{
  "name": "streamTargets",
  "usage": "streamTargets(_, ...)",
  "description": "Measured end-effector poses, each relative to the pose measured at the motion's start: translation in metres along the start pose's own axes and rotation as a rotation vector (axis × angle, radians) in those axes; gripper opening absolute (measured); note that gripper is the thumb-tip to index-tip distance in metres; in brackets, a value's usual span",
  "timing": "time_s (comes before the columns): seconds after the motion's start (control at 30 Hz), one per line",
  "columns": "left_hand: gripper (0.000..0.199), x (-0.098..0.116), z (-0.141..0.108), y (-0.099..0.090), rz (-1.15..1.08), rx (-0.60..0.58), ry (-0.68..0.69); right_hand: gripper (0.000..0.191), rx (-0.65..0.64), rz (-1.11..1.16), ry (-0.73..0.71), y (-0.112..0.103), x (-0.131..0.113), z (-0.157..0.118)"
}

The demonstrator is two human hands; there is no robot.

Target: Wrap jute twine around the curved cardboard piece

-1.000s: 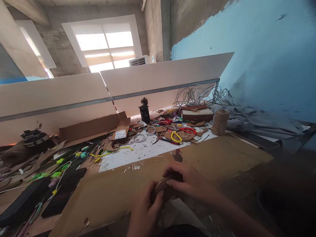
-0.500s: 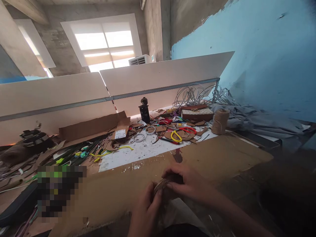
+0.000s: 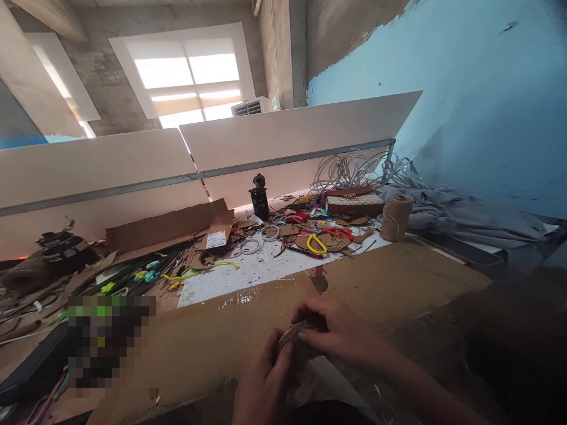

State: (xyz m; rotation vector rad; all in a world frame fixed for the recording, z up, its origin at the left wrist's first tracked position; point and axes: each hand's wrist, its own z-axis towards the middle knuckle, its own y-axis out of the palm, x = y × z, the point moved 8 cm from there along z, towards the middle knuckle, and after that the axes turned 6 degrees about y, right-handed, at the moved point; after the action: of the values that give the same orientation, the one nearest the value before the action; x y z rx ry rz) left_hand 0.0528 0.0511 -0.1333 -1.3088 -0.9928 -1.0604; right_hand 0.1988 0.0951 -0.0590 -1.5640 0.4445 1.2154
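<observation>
Near the front edge of the cardboard, both hands grip a curved brown piece [image 3: 294,332] that looks wound with twine. My left hand [image 3: 268,369] pinches its lower left end between thumb and fingers. On the upper right, my right hand [image 3: 330,324] is closed around the other end, with fingers over the top and thumb below. Its underside and right part are hidden by the hand and shadow. Beneath the hands lies a brown cardboard sheet [image 3: 199,336] with shiny tape along its back edge.
A twine spool [image 3: 396,218] stands at the right rear. Yellow-handled and red-handled tools [image 3: 317,244], white rings [image 3: 270,233] and cardboard scraps litter the back. A black bottle [image 3: 259,200] stands behind them. A box flap [image 3: 166,227] and a black case [image 3: 33,366] are on the left.
The brown piece has turned slightly between the fingers, showing more of its wound surface. Both hands stay almost in the same place, still closed on it.
</observation>
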Motion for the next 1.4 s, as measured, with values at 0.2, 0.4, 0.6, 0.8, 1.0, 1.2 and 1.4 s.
streamTargets(0.2, 0.031, 0.023, 0.000, 0.002, 0.091, -0.094, 0.031, 0.020, -0.015, -0.014, 0.025, 0.004, 0.002, 0.000)
streamTargets(0.4, 0.032, 0.030, 0.003, 0.001, 0.015, -0.066, 0.032, 0.023, -0.030, 0.085, 0.010, -0.003, 0.004, -0.002)
streamTargets(0.6, 0.038, 0.019, 0.004, 0.000, -0.047, 0.007, 0.018, 0.028, 0.009, 0.037, 0.022, -0.013, 0.009, -0.005)
streamTargets(0.8, 0.041, 0.018, 0.001, 0.005, -0.099, -0.036, -0.024, 0.021, 0.006, 0.070, 0.033, -0.009, 0.007, -0.006)
streamTargets(1.0, 0.031, 0.031, 0.003, 0.006, 0.050, -0.101, 0.051, 0.021, -0.017, 0.067, 0.038, -0.003, 0.007, -0.005)
streamTargets(1.2, 0.036, 0.024, 0.010, 0.003, -0.061, 0.000, 0.030, 0.018, 0.102, -0.005, -0.108, -0.020, -0.004, -0.010)
streamTargets(1.4, 0.047, 0.006, 0.011, 0.004, -0.200, 0.038, -0.001, 0.016, 0.237, -0.181, -0.248, -0.027, -0.012, -0.020)
